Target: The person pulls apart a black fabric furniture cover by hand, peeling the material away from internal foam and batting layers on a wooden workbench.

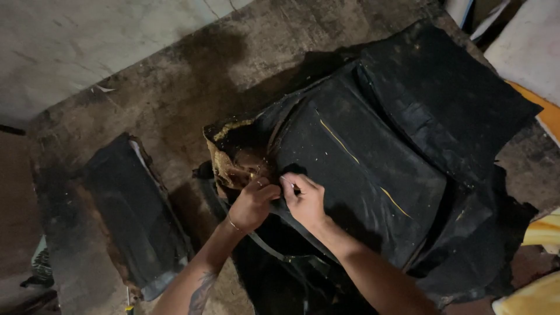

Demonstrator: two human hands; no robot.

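Pinching the black seat cover (361, 169), both hands' fingers (289, 185) partly hide its torn, dim edge.

Single head view, steeply downward, close above black seat cushion (373, 169) on floor (192, 87)

You stood over a stained, dark concrete floor (192, 76); a pale wall (70, 41) ran along the upper left; light was dim; yellow foam (534, 300) lay right.
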